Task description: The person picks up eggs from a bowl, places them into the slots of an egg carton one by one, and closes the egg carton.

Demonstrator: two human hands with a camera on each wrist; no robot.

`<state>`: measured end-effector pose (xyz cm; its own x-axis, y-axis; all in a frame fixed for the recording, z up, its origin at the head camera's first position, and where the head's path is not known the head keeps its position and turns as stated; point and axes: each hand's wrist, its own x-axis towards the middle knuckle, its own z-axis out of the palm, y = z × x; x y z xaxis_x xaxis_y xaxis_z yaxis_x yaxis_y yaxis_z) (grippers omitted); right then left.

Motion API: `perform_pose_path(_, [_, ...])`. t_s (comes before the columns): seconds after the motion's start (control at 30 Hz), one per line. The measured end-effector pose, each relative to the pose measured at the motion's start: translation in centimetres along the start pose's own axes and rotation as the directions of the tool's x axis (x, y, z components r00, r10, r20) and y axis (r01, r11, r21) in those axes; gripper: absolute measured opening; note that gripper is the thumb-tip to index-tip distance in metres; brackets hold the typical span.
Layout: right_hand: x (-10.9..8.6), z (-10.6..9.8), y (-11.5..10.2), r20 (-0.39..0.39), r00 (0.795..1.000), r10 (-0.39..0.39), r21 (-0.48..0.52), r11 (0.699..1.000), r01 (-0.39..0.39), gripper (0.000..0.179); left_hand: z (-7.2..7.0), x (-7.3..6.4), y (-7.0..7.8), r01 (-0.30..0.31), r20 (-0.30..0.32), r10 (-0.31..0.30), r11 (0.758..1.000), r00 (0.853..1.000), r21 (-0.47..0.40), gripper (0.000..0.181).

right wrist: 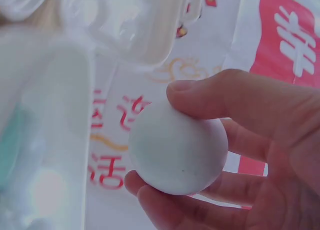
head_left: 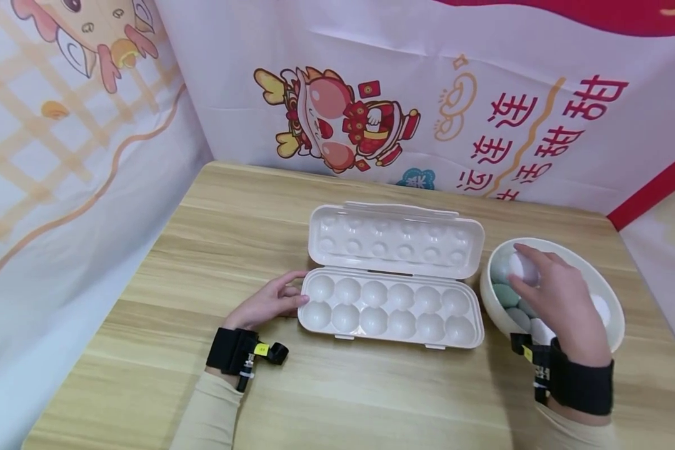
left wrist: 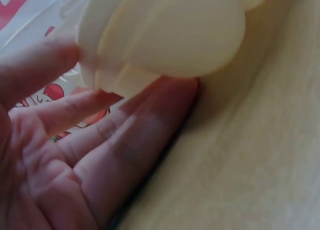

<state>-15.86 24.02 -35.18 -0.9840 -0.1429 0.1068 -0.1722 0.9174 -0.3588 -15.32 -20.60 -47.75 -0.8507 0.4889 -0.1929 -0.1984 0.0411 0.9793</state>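
A pale plastic egg box (head_left: pixel 390 309) lies on the table with its lid (head_left: pixel 399 242) folded back, its round hollows bare. At its left end my left hand (head_left: pixel 267 303) grips the rim, thumb above and fingers under the edge; the left wrist view shows the fingers (left wrist: pixel 145 125) beneath the rounded cups. Over the white bowl (head_left: pixel 620 322) on the right, my right hand (head_left: pixel 562 294) holds a white egg (right wrist: pixel 177 147) between thumb and fingers. Inside the bowl are several eggs, with green ones (head_left: pixel 506 295) and white ones showing; the hand hides part of them.
The wooden table (head_left: pixel 202 250) carries the box and bowl, the bowl close by the box's right end. Behind the table hangs a printed cloth (head_left: pixel 230 37) with a cartoon figure and red characters. Another patterned cloth (head_left: pixel 90 156) hangs at the left.
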Motion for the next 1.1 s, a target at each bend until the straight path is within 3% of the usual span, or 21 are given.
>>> perform_pose_path(0.17, [0.6,0.9,-2.5,-0.070,0.997,-0.044,0.036,0.998,0.047,0.049,0.0,0.0,-0.3,0.002,-0.007,-0.002,1.000,1.000,0.000,0.056])
perform_pose_path(0.43, [1.6,2.4,-6.1,-0.073,0.994,-0.075,0.118,0.989,0.084,0.048,0.1,0.1,-0.3,0.015,-0.018,-0.015,1.000,1.000,0.018,0.059])
perform_pose_path(0.57, [2.2,3.4,-7.6,-0.079,0.988,-0.133,0.116,0.983,0.142,0.046,-0.1,0.1,-0.3,0.025,-0.030,-0.023,0.998,0.999,0.057,0.060])
perform_pose_path(0.83, [3.4,5.5,-10.8,0.018,0.982,-0.188,0.110,0.977,0.185,0.048,-0.4,0.2,0.1,0.025,-0.034,-0.023,0.997,0.999,0.070,0.059])
perform_pose_path(1.1, [4.0,7.0,-13.3,0.026,0.967,-0.253,0.124,0.961,0.248,0.049,-0.2,-0.1,-0.1,0.024,-0.019,-0.022,0.996,1.000,0.084,0.058])
